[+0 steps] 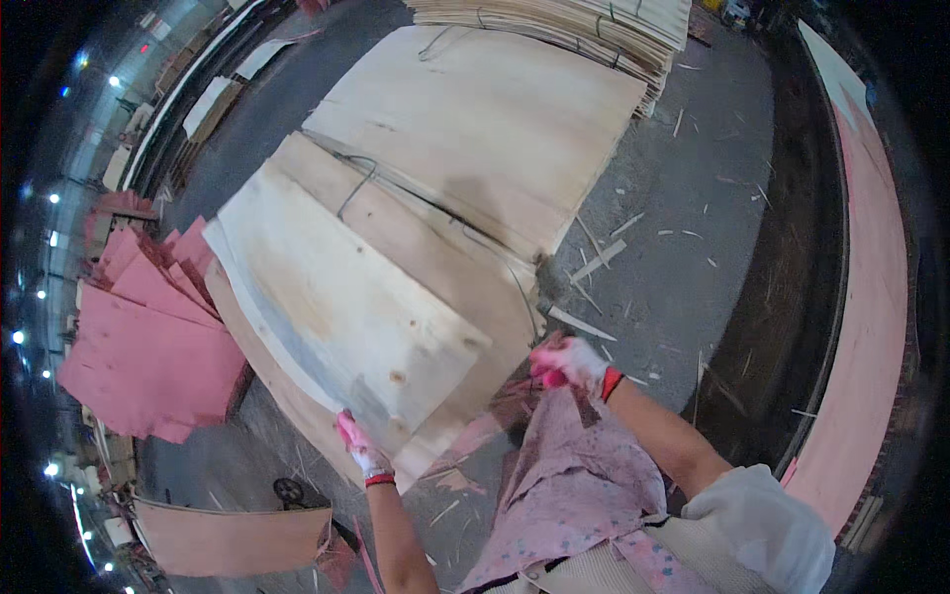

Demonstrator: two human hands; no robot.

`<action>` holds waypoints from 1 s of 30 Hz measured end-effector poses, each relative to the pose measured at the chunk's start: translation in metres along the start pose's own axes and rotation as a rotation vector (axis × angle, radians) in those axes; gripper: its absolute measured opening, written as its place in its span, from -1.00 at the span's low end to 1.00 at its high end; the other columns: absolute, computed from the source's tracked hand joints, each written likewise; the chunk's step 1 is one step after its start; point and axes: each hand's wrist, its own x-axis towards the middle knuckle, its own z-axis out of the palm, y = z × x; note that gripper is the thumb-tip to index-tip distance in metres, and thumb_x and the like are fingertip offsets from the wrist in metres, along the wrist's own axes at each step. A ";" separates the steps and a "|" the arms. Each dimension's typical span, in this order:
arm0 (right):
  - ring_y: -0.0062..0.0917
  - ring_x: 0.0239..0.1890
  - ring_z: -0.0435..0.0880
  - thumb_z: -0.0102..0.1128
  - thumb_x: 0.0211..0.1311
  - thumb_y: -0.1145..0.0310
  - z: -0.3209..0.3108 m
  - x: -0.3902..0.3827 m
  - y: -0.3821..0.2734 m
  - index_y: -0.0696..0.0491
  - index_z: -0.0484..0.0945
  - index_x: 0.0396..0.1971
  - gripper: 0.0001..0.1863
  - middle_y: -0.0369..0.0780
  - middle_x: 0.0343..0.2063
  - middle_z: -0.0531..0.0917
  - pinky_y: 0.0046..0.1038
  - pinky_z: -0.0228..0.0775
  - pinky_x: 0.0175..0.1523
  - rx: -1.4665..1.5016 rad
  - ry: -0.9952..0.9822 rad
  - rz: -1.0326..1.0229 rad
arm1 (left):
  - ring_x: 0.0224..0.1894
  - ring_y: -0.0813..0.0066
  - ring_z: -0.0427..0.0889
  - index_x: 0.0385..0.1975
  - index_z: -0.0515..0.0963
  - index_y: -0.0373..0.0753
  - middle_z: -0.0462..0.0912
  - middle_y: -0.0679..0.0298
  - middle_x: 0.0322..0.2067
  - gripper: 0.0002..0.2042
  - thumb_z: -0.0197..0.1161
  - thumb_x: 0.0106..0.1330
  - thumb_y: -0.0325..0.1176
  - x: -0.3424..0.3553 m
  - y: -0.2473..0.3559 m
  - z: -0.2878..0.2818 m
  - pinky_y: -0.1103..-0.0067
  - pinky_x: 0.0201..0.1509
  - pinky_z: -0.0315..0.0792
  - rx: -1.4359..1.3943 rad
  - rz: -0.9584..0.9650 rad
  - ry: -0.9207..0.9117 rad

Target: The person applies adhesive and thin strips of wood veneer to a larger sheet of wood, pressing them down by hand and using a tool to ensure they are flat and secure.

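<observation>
A pale wood veneer sheet (341, 297) with knots and a grey stain lies askew on a stack of veneer (426, 223). My left hand (360, 445), in a white and pink work glove, grips the sheet's near edge, with part of the fingers hidden. My right hand (572, 364), gloved the same way, is closed beside the stack's near right corner, close to a dark tie cord (515, 282). What it holds, if anything, cannot be made out. A pink patterned apron (584, 450) hangs just below it.
A larger veneer stack (475, 119) adjoins beyond, with a tied bundle (564, 30) behind it. Pink sheets (158, 356) are piled at left. A long pink panel (871, 257) runs along the right. Wood offcuts (599, 259) litter the floor. A pinkish board (233, 540) lies lower left.
</observation>
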 end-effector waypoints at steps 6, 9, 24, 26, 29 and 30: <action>-0.47 -0.48 0.61 0.19 0.02 0.54 -0.140 0.172 -0.032 -0.04 0.36 -0.02 -0.54 -0.26 -0.28 0.59 -0.40 0.53 -0.48 0.369 0.355 -0.125 | -0.06 0.38 0.48 0.25 0.08 -0.34 0.43 0.13 0.00 -0.41 0.17 0.26 -0.36 -0.056 -0.035 0.069 0.46 0.09 0.35 0.135 0.181 -0.010; -0.41 -0.48 0.58 0.11 0.01 0.62 -0.121 0.230 -0.055 -0.05 0.24 -0.01 -0.49 -0.28 -0.26 0.50 -0.39 0.52 -0.47 0.424 0.400 -0.023 | -0.05 0.39 0.46 0.25 0.07 -0.40 0.36 0.09 0.06 -0.35 0.22 0.20 -0.41 -0.087 -0.066 0.065 0.47 0.08 0.35 0.551 0.042 0.173; -0.59 -0.60 0.50 0.21 0.14 0.05 -0.153 0.221 -0.167 -0.17 0.55 -0.22 -0.74 -0.35 -0.55 0.55 -0.46 0.48 -0.46 0.460 0.163 0.352 | 0.00 0.53 0.47 0.22 0.23 -0.35 0.51 0.24 -0.04 -0.43 0.25 0.22 -0.40 -0.061 -0.117 0.279 0.58 0.04 0.37 0.321 -0.223 0.020; -0.56 -0.59 0.55 0.21 0.16 0.12 -0.167 0.200 -0.203 -0.08 0.57 -0.21 -0.74 -0.32 -0.48 0.61 -0.51 0.50 -0.49 0.363 0.102 0.260 | 0.08 0.56 0.42 0.23 0.25 -0.29 0.49 0.26 0.01 -0.47 0.21 0.28 -0.30 -0.045 -0.104 0.356 0.59 0.01 0.38 0.165 -0.417 -0.099; -0.60 -0.58 0.56 0.15 0.21 0.13 -0.138 0.171 -0.248 0.04 0.52 -0.10 -0.64 -0.28 -0.43 0.62 -0.47 0.51 -0.43 0.195 0.038 0.147 | 0.03 0.63 0.45 0.16 0.33 -0.26 0.50 0.28 0.00 -0.51 0.18 0.30 -0.16 0.004 -0.107 0.421 0.68 -0.06 0.36 -0.060 -0.365 -0.329; -0.59 -0.57 0.58 0.13 0.23 0.12 -0.125 0.161 -0.261 0.08 0.50 -0.10 -0.63 -0.22 -0.36 0.65 -0.47 0.50 -0.43 0.141 -0.041 0.127 | 0.00 0.64 0.46 0.12 0.37 -0.25 0.50 0.29 0.00 -0.53 0.18 0.29 -0.14 0.025 -0.102 0.435 0.68 -0.06 0.37 -0.278 -0.499 -0.401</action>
